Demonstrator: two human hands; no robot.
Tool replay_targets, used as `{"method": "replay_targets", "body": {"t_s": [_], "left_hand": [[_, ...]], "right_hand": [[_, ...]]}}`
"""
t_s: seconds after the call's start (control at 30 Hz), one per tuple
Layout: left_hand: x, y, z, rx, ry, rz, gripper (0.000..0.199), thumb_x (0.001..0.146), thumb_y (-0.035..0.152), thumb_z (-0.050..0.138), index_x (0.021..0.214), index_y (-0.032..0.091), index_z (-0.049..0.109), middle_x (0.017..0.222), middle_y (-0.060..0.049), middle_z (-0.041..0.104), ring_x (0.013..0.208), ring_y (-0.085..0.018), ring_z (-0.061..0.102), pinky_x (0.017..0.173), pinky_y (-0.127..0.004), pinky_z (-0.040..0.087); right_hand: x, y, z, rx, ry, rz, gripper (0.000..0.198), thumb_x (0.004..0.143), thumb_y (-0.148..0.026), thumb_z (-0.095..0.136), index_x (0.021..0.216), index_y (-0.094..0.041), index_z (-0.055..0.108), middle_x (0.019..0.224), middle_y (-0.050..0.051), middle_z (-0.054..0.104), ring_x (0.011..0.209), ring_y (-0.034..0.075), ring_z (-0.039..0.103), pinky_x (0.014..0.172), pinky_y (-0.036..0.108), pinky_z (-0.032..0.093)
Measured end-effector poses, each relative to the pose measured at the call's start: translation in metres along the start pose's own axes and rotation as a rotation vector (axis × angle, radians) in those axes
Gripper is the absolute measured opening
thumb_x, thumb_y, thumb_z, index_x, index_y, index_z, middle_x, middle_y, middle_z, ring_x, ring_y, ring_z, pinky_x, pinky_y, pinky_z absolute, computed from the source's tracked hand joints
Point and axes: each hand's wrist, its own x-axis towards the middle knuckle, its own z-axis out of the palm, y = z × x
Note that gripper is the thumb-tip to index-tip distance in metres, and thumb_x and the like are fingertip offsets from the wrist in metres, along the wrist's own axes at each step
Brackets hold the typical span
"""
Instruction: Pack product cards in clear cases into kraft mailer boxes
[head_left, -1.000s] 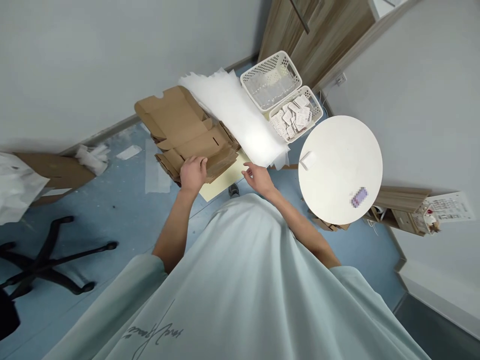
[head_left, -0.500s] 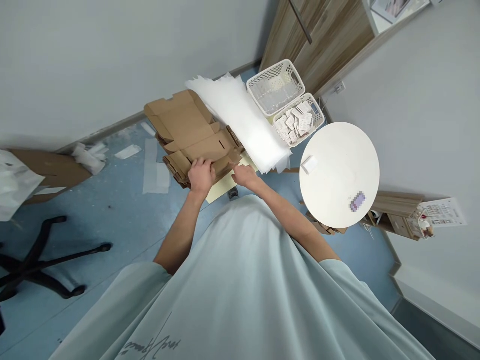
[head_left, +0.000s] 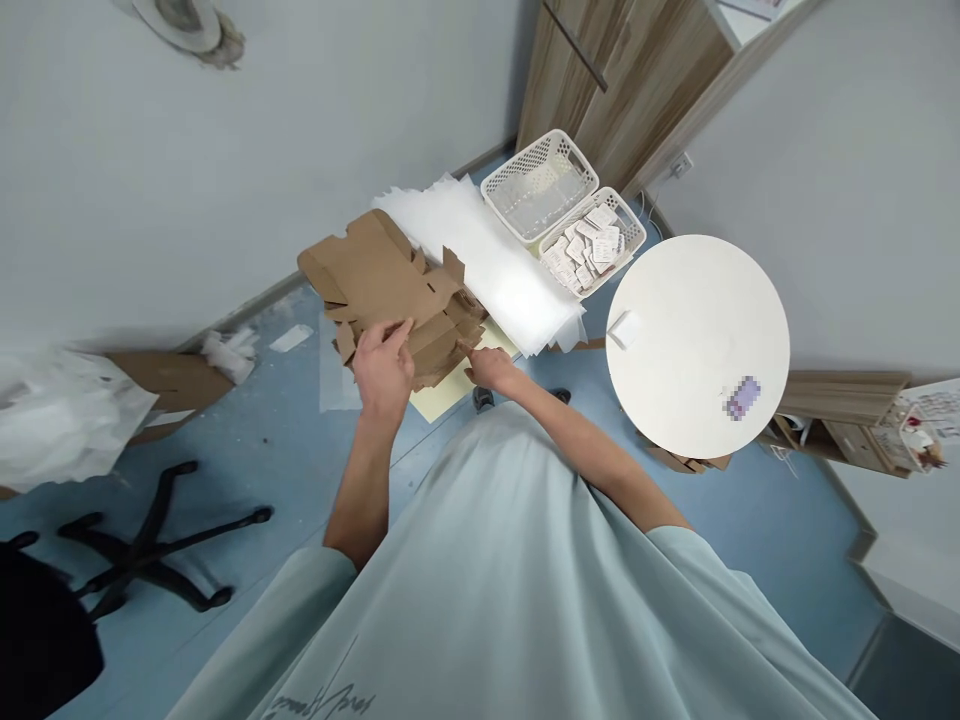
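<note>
A brown cardboard box (head_left: 379, 270), partly unfolded with its flaps raised, lies on top of other flattened cardboard in front of me. My left hand (head_left: 384, 372) grips its near left part, fingers bent over the board and partly hidden. At the near right edge, my right hand (head_left: 489, 368) pinches a flap of the same box, its forefinger along the board. Beneath the cardboard a pale yellow surface (head_left: 439, 397) shows. White foam sheets (head_left: 495, 265) are stacked just beyond the box, to its right.
Two white baskets, one with clear plastic pieces (head_left: 540, 190) and one with small white packets (head_left: 585, 250), stand behind the sheets. A round white table (head_left: 697, 340) is on the right. A wheeled chair base (head_left: 150, 550) and white plastic bags (head_left: 67, 420) are at left.
The box's near panel and side flaps have been folded up. My left hand has shifted left and its fingers have turned on the board; the right hand stays at the edge. The view has swung left.
</note>
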Motion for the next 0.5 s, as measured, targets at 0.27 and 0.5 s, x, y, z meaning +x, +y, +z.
{"method": "replay_targets", "body": {"t_s": [0.27, 0.5], "left_hand": [[0.012, 0.059, -0.031, -0.068, 0.238, 0.211, 0.047, 0.118, 0.040, 0.045, 0.148, 0.033, 0.079, 0.152, -0.009, 0.077, 0.158, -0.033, 0.063, 0.135, -0.060, 0.052], [0.017, 0.155, 0.012, -0.069, 0.017, 0.462, 0.048, 0.121, 0.044, 0.040, 0.141, 0.032, 0.081, 0.150, -0.009, 0.080, 0.161, -0.034, 0.060, 0.133, -0.061, 0.053]], "right_hand": [[-0.086, 0.063, -0.065, 0.479, 0.429, -0.145, 0.039, 0.117, -0.043, 0.067, 0.149, -0.023, 0.076, 0.123, 0.008, 0.088, 0.116, 0.027, 0.084, 0.111, 0.036, 0.059], [-0.185, 0.145, -0.126, 0.734, 1.021, -0.165, 0.062, 0.107, -0.081, 0.062, 0.114, -0.023, 0.083, 0.111, 0.005, 0.082, 0.112, 0.025, 0.082, 0.104, 0.041, 0.066]]}}
